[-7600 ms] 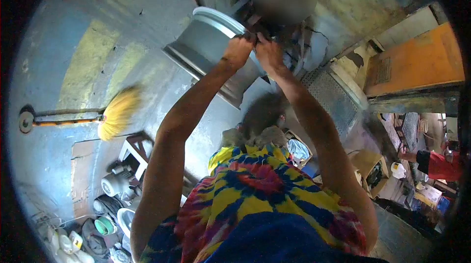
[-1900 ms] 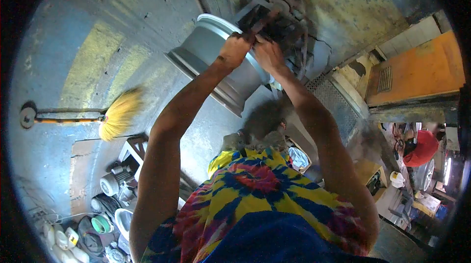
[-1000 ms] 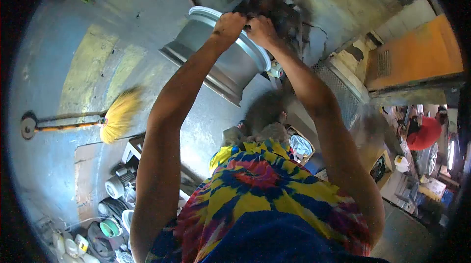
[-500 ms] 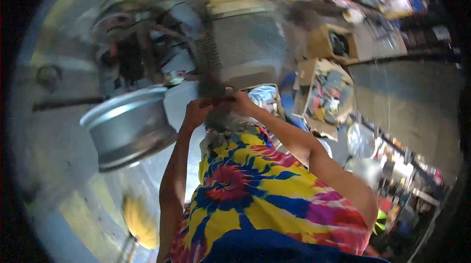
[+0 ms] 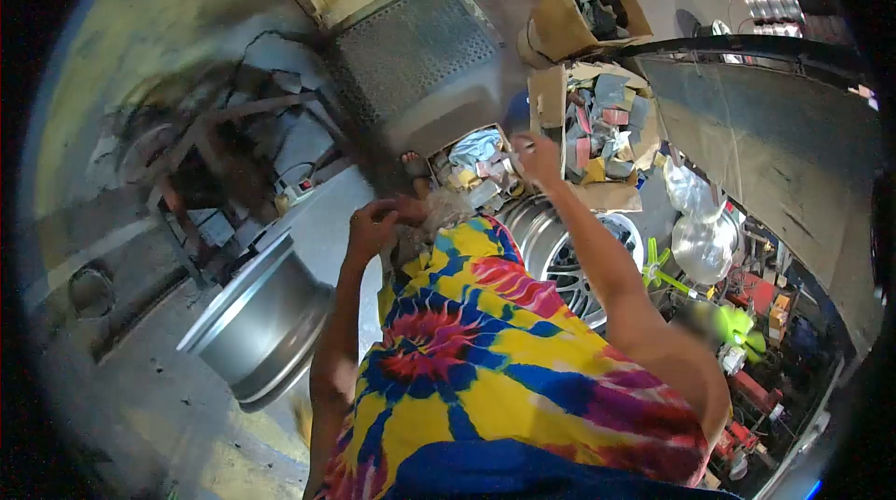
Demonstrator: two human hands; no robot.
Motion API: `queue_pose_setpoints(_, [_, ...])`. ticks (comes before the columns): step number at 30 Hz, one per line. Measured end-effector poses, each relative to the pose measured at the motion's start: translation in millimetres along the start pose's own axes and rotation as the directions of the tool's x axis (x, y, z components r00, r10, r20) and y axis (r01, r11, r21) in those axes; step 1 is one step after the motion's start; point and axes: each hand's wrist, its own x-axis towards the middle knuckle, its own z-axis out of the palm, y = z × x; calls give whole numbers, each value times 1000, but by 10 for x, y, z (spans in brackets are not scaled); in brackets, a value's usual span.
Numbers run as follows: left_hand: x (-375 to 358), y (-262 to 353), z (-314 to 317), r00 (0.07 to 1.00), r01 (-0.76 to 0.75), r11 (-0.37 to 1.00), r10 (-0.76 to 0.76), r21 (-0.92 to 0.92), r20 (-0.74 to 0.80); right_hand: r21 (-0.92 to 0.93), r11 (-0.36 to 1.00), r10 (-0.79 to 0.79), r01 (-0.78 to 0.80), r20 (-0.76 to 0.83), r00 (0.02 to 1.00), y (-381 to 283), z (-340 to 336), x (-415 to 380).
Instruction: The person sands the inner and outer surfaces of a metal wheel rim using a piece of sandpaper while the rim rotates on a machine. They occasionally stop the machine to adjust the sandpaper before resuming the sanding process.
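Note:
My left hand [image 5: 371,228] is in front of my body, its fingers closed on a small reddish-brown piece [image 5: 405,210] whose kind I cannot make out. Away to the right, my right hand [image 5: 539,162] has its fingers curled together above the edge of a small box [image 5: 439,167] of cloth and scraps. Whatever those fingers may hold is too small to name. A bare silver wheel rim [image 5: 266,323] lies tilted left of my left arm. Under my right forearm are more wheel rims [image 5: 534,231], one with spokes.
A cardboard box [image 5: 549,113] full of sanding scraps stands beyond my right hand, with another carton [image 5: 553,22] behind it. A perforated metal panel [image 5: 411,52] lies ahead. Metal frames [image 5: 210,131] stand at left; bright green spoked parts [image 5: 658,267] and clutter at right.
My hands were together before my chest and are now apart. The right hand has moved right, towards the boxes; the left has dropped slightly. The view has turned.

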Motion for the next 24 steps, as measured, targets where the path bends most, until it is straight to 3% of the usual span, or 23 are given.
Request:
queue_pose_setpoints(1, [27,-63,-49,1000,13,1000,-13,1,15,-1,1000,7,-7,-81,997,175,-123,87])
queue_pose_setpoints(3, [58,-139,-141,996,87,994,-86,68,-20,-58,963,247,-262,-186,951,656,-243,242])
queue_pose_setpoints(4, [60,-110,-174,989,148,988,-148,-43,1,-125,944,277,-305,-200,940,834,-341,293])
queue_pose_setpoints(7, [87,-99,-252,969,246,968,-244,-45,33,-361,842,340,-400,-220,914,1704,-401,425])
queue_pose_setpoints(11, [164,-114,-288,960,274,961,-271,-32,73,-361,807,427,-467,-188,885,2104,-377,751])
queue_pose_setpoints(13, [174,-98,-313,960,274,961,-276,45,41,-569,752,284,-334,-178,942,2057,-421,975])
queue_pose_setpoints(14, [190,-116,-338,948,312,948,-315,61,52,-572,755,284,-319,-153,946,2057,-404,1091])
queue_pose_setpoints(16, [221,-119,-344,947,312,950,-313,32,66,-747,633,290,-204,-16,957,2236,-349,1386])
queue_pose_setpoints(18, [201,-96,-359,957,281,960,-282,23,63,-650,742,-123,163,108,987,2449,-314,1610])
queue_pose_setpoints(19, [189,-66,-348,962,271,961,-273,46,30,-688,553,-511,470,165,844,3314,-181,1714])
queue_pose_setpoints(20, [135,-117,-335,970,244,966,-245,82,1,-613,778,-75,136,125,989,3935,37,1815])
queue_pose_setpoints(21, [91,-155,-325,977,215,969,-214,125,-23,-593,757,378,-273,57,924,4520,247,1914])
queue_pose_setpoints(22, [50,-110,-324,953,303,950,-300,74,-45,-797,460,136,393,500,855,4082,-38,1929])
queue_pose_setpoints(24, [-74,-67,-304,909,406,914,-403,12,-107,-769,506,112,390,507,855,4170,-107,2011])
